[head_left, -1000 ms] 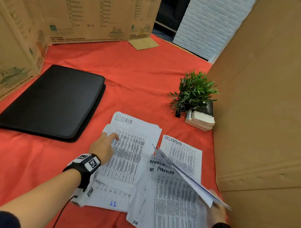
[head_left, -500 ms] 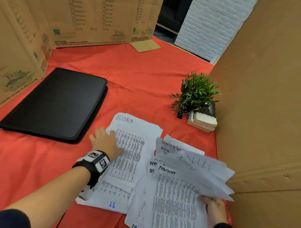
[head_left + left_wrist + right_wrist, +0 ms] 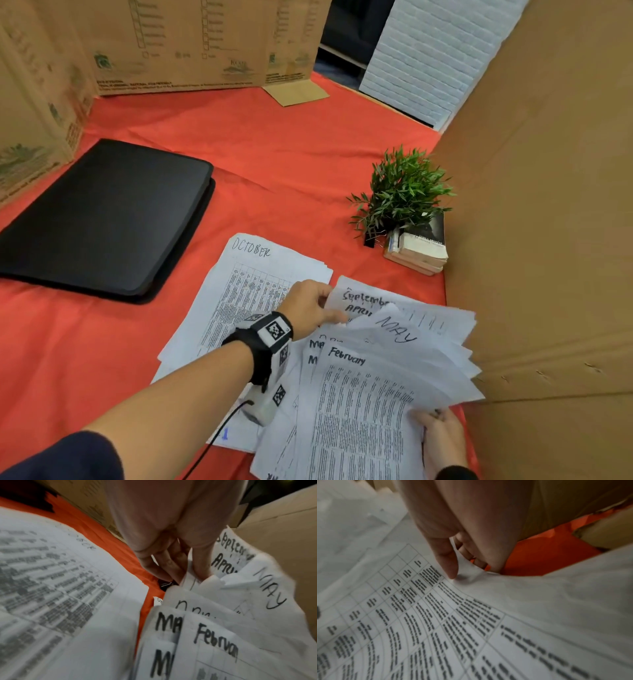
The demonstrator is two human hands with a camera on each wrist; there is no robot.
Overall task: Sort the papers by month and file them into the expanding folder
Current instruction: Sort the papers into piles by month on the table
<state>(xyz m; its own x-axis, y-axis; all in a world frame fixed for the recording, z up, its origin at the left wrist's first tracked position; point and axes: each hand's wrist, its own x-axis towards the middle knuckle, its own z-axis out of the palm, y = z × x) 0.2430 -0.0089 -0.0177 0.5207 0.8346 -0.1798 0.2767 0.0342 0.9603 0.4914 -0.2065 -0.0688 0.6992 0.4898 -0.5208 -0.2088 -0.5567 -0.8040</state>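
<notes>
- My left hand [image 3: 310,305] pinches the corner of a sheet [image 3: 190,580] beneath the May page [image 3: 404,334].
- My right hand [image 3: 440,442] grips the fanned papers [image 3: 370,404] by their near edge.
- The expanding folder [image 3: 102,219] lies closed, well apart.
- Risk: a one-edge hold may let the fan slide, mixing months.

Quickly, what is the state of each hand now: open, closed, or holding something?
Left hand: pinching a sheet in the fanned papers, near the September heading.
Right hand: gripping the fanned papers at their lower edge.
</notes>
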